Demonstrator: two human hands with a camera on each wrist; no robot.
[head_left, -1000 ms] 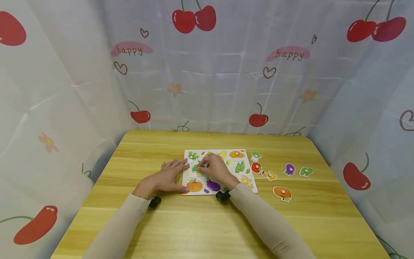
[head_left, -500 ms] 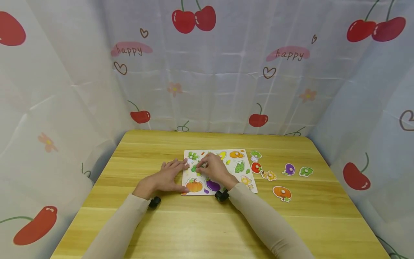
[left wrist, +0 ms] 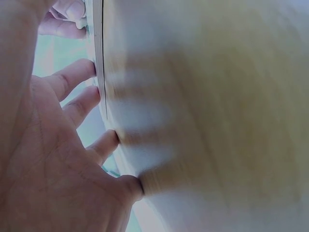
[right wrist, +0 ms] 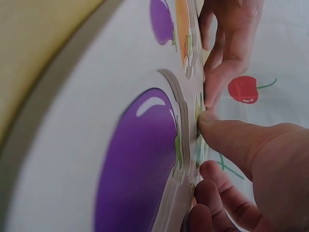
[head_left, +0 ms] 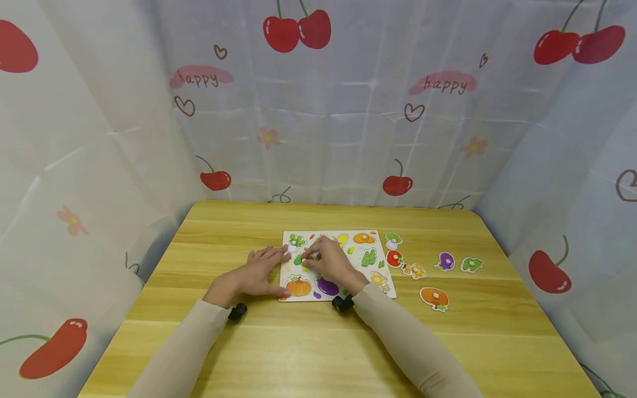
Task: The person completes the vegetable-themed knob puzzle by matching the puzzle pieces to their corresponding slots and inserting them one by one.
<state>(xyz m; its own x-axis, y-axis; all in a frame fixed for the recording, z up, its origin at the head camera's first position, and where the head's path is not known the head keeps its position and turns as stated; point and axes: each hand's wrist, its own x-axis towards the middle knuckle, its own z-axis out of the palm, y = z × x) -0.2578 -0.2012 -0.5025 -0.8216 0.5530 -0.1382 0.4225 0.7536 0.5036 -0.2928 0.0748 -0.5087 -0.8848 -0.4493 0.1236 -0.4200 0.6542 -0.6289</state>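
Observation:
On the wooden table lies a white vegetable puzzle board [head_left: 365, 272]. My left hand [head_left: 252, 273] spreads its fingers along the board's left side, the fingertips and thumb at its edge; in the left wrist view the left hand [left wrist: 63, 140] shows its palm and separate fingers. My right hand [head_left: 332, 261] is over the board's left half, its thumb and index finger pinching the small knob of a green broccoli puzzle piece [head_left: 298, 260]. The fingers hide part of that piece. Close in the right wrist view is the board's printed eggplant [right wrist: 137, 164], below the right hand's thumb.
Loose puzzle pieces lie right of the board: a leafy white-bottomed vegetable [head_left: 393, 240], a tomato [head_left: 394, 258], a mushroom [head_left: 416, 270], an eggplant [head_left: 446, 260], a green piece [head_left: 470, 264] and a pumpkin [head_left: 435, 297]. A cherry-printed curtain [head_left: 338, 143] stands behind the table.
The right hand's fingertips have shifted slightly left with the broccoli piece. The left hand stays where it was at the board's edge.

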